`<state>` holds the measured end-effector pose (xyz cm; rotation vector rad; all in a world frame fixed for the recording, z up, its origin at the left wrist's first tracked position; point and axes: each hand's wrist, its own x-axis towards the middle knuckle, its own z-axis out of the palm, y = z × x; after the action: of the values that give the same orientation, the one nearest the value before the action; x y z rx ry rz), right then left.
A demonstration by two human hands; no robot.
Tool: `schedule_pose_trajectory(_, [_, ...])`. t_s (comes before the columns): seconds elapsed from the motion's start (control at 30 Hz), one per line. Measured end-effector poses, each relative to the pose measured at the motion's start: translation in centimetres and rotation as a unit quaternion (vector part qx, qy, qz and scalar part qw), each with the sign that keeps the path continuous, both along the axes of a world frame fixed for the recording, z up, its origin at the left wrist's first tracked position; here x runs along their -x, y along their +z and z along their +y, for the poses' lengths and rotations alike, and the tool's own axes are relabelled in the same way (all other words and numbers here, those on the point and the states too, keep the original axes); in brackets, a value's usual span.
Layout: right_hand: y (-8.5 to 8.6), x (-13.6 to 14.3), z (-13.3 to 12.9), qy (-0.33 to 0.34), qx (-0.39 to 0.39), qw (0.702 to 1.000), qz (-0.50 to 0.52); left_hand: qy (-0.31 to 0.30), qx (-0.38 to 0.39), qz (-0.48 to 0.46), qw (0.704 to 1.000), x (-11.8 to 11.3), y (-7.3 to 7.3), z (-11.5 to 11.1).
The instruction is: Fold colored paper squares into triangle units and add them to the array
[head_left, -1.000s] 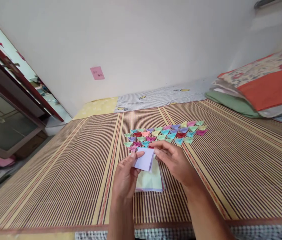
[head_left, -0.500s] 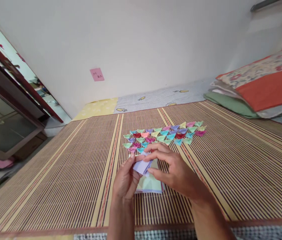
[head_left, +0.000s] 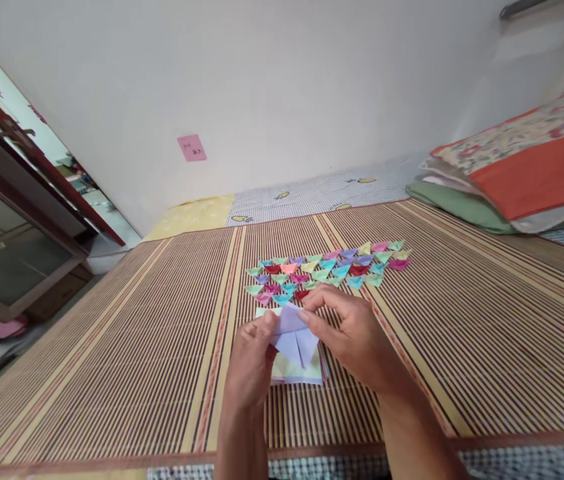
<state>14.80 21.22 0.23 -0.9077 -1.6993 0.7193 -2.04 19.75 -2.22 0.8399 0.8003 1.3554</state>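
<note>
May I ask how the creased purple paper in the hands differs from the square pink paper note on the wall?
The creased purple paper is folded, with angled flaps; the square pink paper note looks flat. The purple paper shows no writing, while the pink note bears dark marks. The left hand and right hand hold the purple paper, whereas the pink note is on the pale wall. Both are paper.

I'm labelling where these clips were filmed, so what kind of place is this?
Probably a bedroom in a home: a striped mat lies over patterned sheets, folded bedding is piled at the right, and a wall runs behind.
</note>
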Motion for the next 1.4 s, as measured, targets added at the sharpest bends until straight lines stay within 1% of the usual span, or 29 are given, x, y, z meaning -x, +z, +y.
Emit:
schedule_pose_trajectory(0.1, [-0.1,0.2,0.0,-0.012,0.012,1.000,-0.003,-0.004,0.005,0.073,0.997,0.3,0.0,-0.3])
schedule_pose_trajectory(0.17, [-0.1,0.3,0.0,-0.013,0.017,1.000,-0.004,0.010,0.016,0.112,0.994,0.3,0.1,-0.4])
schedule_pose_trajectory(0.27, [-0.1,0.3,0.0,-0.012,0.022,1.000,-0.001,0.037,0.015,0.129,0.991,0.1,0.4,-0.7])
schedule_pose_trajectory(0.33, [-0.1,0.3,0.0,-0.003,0.022,1.000,0.005,0.042,0.012,0.133,0.990,0.0,0.6,-0.9])
schedule_pose_trajectory(0.53, [-0.2,0.0,0.1,0.050,0.021,0.998,0.029,0.012,-0.008,0.166,0.986,0.2,1.0,-1.1])
schedule_pose_trajectory(0.73, [-0.4,-0.2,0.0,0.061,0.050,0.996,0.040,-0.006,-0.032,0.202,0.979,0.0,1.5,-1.3])
schedule_pose_trajectory(0.83, [-0.5,0.0,0.1,0.057,0.058,0.995,0.053,0.006,-0.039,0.216,0.976,-0.2,1.7,-1.2])
schedule_pose_trajectory(0.97, [-0.4,0.1,0.2,0.042,0.050,0.996,0.062,0.029,-0.068,0.233,0.970,-0.3,1.7,-1.2])
schedule_pose_trajectory(1.1, [-0.1,0.2,-0.1,0.037,0.053,0.996,0.057,0.033,-0.099,0.245,0.964,-0.2,1.7,-1.5])
schedule_pose_trajectory(1.23, [0.4,0.4,-0.7,0.048,0.056,0.995,0.064,0.035,-0.091,0.228,0.969,-0.2,1.9,-1.8])
schedule_pose_trajectory(1.4, [1.0,0.7,-1.2,0.021,0.036,0.998,0.053,0.068,-0.065,0.202,0.975,-0.4,2.1,-1.9])
